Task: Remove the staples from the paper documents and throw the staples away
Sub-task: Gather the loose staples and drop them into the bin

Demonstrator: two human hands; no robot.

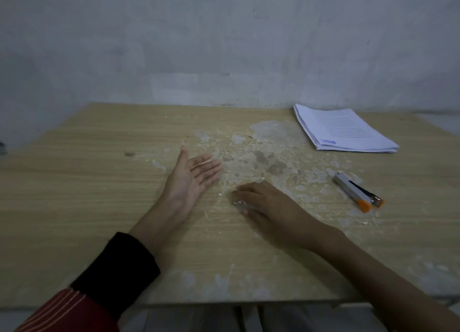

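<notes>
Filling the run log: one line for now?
left hand open palm-up | right hand flat at staples | papers stacked | stapler untouched

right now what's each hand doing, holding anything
Left hand: open, palm up, holding nothing.
Right hand: open, palm down on the table, fingertips at small shiny bits, probably staples.

One stack of paper documents, one stapler, one wooden table, two hands, left hand, right hand
</notes>
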